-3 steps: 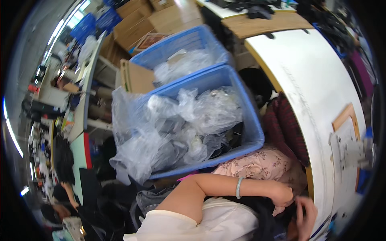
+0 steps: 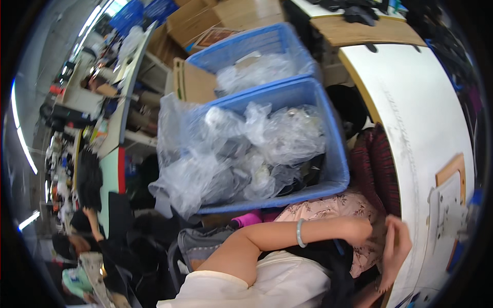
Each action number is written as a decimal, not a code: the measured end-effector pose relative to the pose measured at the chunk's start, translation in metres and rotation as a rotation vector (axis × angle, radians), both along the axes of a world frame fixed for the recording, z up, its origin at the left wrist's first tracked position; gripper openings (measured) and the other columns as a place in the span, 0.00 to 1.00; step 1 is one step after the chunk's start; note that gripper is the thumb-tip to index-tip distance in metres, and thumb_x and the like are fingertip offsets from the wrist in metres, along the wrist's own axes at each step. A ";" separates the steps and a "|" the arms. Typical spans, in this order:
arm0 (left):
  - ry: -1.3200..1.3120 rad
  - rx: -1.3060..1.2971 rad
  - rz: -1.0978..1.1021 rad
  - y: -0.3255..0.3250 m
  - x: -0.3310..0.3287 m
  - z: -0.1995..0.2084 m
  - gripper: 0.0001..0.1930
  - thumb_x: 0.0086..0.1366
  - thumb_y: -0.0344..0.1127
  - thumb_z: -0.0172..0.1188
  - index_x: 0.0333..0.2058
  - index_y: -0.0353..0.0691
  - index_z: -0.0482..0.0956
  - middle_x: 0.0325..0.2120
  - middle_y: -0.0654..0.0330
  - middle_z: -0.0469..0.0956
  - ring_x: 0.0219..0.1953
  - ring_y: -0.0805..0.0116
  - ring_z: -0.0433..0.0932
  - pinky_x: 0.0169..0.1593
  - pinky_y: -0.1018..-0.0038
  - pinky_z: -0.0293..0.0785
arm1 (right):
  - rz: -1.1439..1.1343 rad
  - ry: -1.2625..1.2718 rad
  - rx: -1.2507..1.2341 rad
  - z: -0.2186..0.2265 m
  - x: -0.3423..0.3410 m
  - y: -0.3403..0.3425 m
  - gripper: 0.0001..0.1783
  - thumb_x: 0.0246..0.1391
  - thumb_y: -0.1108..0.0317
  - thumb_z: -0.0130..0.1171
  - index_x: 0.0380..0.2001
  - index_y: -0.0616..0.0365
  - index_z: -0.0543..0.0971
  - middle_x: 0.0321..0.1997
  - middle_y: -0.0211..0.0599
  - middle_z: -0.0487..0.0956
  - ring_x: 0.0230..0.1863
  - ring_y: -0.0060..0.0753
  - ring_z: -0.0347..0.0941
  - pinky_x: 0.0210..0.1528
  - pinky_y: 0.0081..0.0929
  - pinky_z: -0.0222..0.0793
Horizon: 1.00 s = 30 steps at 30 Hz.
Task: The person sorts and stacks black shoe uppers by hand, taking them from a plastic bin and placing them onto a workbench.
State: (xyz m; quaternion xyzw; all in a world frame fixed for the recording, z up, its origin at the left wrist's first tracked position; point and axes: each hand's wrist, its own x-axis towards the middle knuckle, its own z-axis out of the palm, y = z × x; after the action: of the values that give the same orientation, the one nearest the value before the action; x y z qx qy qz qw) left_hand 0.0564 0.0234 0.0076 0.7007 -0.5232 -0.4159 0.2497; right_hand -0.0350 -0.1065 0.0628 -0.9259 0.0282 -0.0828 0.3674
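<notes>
My left forearm, with a pale bangle (image 2: 300, 233) round its wrist, reaches to the right across the lower part of the view. The back of my left hand (image 2: 358, 230) shows over a pink flowered cloth (image 2: 328, 208); its fingers are bent down out of sight. Just to its right, my right hand (image 2: 395, 249) is raised beside the table's edge, fingers stretched upward, and I see nothing held in it. A small gap separates the two hands. Dark cloth (image 2: 334, 262) lies below my left wrist.
A blue crate (image 2: 336, 149) full of clear plastic bags stands ahead, with another blue crate (image 2: 303, 49) behind it. A white table (image 2: 405, 102) curves along the right, bearing a metal machine part (image 2: 447, 210). Dark red striped fabric (image 2: 377, 164) hangs beside it. Another person's arm (image 2: 93, 223) shows far left.
My hands have come slightly apart, and the right one has risen with its fingers straighter. The whole view has shifted, so the crates sit further right and a little higher.
</notes>
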 end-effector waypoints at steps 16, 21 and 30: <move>-0.705 1.225 1.731 0.439 0.002 0.085 0.30 0.52 0.58 0.61 0.37 0.33 0.80 0.40 0.36 0.76 0.44 0.48 0.78 0.45 0.62 0.74 | 0.056 -0.329 0.012 -0.047 0.091 0.012 0.09 0.48 0.80 0.54 0.33 0.59 0.78 0.40 0.35 0.79 0.41 0.34 0.74 0.44 0.28 0.63; -0.346 0.820 1.775 0.489 0.010 0.047 0.36 0.51 0.57 0.64 0.46 0.25 0.74 0.40 0.38 0.76 0.43 0.54 0.78 0.45 0.64 0.73 | 0.047 -0.297 -0.061 -0.049 0.090 0.016 0.08 0.48 0.80 0.54 0.32 0.58 0.78 0.39 0.34 0.80 0.41 0.33 0.74 0.45 0.28 0.62; 0.120 0.060 2.021 0.459 0.089 -0.015 0.15 0.60 0.42 0.60 0.32 0.32 0.75 0.17 0.65 0.69 0.17 0.75 0.66 0.23 0.76 0.63 | 0.071 0.051 0.364 -0.030 0.117 0.079 0.13 0.52 0.75 0.57 0.42 0.61 0.75 0.38 0.38 0.76 0.40 0.32 0.72 0.43 0.29 0.67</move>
State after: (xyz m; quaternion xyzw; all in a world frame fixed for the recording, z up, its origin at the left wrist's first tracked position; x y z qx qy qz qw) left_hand 0.1455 0.4827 -0.0070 0.7992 0.3390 -0.0576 0.4929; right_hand 0.0819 -0.0271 0.0332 -0.8463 0.0193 -0.0400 0.5309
